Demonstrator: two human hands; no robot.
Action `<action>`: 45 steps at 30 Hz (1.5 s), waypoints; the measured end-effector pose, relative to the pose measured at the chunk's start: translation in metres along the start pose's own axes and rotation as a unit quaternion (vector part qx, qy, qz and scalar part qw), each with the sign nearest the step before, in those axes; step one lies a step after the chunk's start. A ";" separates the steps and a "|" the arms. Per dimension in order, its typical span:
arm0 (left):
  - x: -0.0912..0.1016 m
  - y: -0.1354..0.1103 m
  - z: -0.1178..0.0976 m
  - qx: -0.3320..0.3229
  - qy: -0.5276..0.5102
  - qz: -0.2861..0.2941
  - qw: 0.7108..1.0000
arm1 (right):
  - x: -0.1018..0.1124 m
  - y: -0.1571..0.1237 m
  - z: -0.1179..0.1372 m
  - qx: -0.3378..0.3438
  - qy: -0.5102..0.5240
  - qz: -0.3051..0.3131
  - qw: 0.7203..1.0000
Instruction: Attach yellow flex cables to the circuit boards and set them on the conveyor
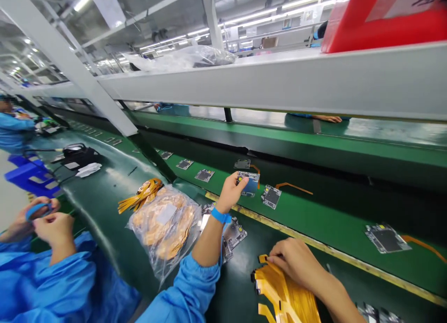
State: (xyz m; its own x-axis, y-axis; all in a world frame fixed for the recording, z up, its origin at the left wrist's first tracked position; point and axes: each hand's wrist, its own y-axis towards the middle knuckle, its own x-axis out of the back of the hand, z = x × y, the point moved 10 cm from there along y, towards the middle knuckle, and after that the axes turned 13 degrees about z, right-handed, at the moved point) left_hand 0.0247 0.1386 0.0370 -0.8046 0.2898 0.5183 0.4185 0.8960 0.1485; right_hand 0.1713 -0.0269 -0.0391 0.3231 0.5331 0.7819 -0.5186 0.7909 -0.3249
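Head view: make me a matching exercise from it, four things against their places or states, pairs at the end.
1. Left hand
2. Right hand
3. Clear bag of orange pieces
4. Red container

A. On the white shelf
B. Touching a stack of orange ribbon cables
C. Holding a circuit board
D. Lying on the green bench

Pairs: 1-C, 2-B, 3-D, 4-A

Circuit board (252, 185) tilted in left hand (230, 191), golden flat cables (291, 290) stacked under right hand (296, 260)
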 end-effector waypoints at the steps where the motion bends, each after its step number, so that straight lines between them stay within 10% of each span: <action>1: -0.007 -0.003 -0.006 -0.009 -0.032 -0.001 0.999 | 0.003 -0.002 0.000 -0.003 0.014 0.001 1.000; 9: -0.048 -0.019 -0.034 -0.009 -0.182 0.054 0.982 | 0.060 -0.034 0.007 0.036 0.149 -0.138 0.978; 18: -0.077 -0.029 -0.068 -0.051 -0.096 0.126 0.986 | 0.106 -0.082 0.017 0.067 0.032 -0.398 0.914; 45: -0.075 -0.035 -0.081 -0.113 0.020 0.089 0.989 | 0.103 -0.081 0.029 0.067 0.021 -0.404 0.912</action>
State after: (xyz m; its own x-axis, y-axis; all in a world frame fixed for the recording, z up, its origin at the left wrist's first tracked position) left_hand 0.1044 0.0578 0.0616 -0.6940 0.4182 0.5860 0.6390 0.7328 0.2339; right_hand 0.2240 -0.0445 0.0828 0.6715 -0.1934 0.7153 -0.1893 0.8885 0.4180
